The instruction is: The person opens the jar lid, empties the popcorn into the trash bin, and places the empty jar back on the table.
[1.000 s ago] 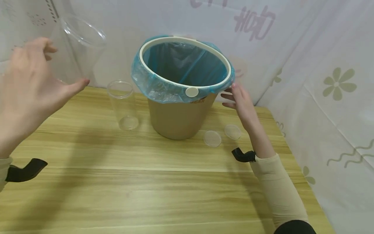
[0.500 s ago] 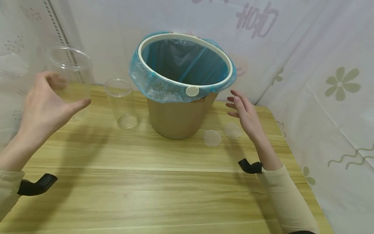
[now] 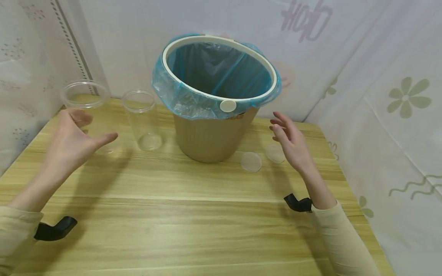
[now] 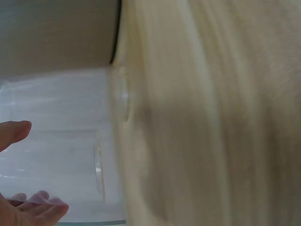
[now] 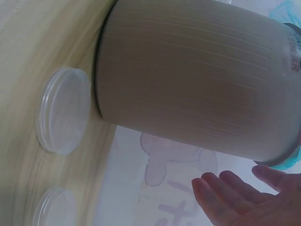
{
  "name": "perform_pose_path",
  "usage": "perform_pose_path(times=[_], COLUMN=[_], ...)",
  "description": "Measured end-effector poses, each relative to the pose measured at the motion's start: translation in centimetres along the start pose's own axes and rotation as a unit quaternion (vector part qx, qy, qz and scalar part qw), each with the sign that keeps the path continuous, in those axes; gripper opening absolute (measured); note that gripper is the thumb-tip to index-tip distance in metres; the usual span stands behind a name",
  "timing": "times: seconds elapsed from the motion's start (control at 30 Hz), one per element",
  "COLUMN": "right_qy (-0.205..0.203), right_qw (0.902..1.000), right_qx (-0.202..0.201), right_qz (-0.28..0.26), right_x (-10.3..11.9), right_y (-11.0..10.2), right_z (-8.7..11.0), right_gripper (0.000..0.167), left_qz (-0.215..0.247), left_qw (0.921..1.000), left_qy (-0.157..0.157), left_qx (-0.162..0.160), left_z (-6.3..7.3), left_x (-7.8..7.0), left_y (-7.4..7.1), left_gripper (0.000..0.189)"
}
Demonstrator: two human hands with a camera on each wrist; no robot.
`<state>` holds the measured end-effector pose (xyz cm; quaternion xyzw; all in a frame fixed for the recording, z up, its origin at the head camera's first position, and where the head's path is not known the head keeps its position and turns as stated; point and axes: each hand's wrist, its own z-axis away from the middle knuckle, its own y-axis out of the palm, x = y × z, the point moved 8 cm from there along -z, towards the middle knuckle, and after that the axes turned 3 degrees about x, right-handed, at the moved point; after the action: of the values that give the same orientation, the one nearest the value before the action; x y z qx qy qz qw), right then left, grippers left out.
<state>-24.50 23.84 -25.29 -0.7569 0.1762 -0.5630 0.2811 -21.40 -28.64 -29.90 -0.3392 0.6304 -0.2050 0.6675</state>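
My left hand (image 3: 74, 143) curls its thumb and fingers around a tall clear plastic jar (image 3: 98, 122), held upright at the left side of the table. In the left wrist view, the base of this jar (image 4: 61, 160) appears slightly above the tabletop. A matching clear jar (image 3: 139, 122) stands upright just to its right. Out at the right, my right hand (image 3: 293, 145) hovers with loosely bent fingers and nothing in its grasp. Below and left of that hand lie two clear round lids: one lid (image 3: 251, 161) near the bin, the other lid (image 3: 275, 153) partly behind the hand.
A beige trash bin (image 3: 210, 140) stands at the back middle, between both hands. A blue bag (image 3: 193, 109) lines it, folded over under a cream rim ring (image 3: 228, 106). Patterned cloth (image 3: 117, 42) hangs behind and beside the wooden table (image 3: 193, 230).
My left hand has lowered the clear jar toward the table and straightened it from a tilt. The right hand has drawn away from the bin's rim, slightly down and right.
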Motion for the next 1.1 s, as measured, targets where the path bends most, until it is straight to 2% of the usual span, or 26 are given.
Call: perform_pose_path(times=[0.37, 0.67, 1.1], right_qy=[0.007, 0.01, -0.016], right_qw=[0.9997, 0.9992, 0.9988], right_qx=[0.015, 0.019, 0.019], right_qz=[0.016, 0.033, 0.042], right_x=[-0.8, -1.3, -0.9], right_y=[0.6, 0.8, 1.0], right_z=[0.8, 1.1, 1.4], right_gripper=[0.054, 0.055, 0.055], left_qz=[0.015, 0.025, 0.039], left_qw=[0.9998, 0.9996, 0.9991], left_qy=[0.009, 0.009, 0.005], left_qx=[0.009, 0.012, 0.017], left_z=[-0.3, -0.4, -0.1], left_x=[0.9, 1.4, 2.0], left_y=[2.4, 3.1, 3.9], left_gripper=[0.106, 0.105, 0.102])
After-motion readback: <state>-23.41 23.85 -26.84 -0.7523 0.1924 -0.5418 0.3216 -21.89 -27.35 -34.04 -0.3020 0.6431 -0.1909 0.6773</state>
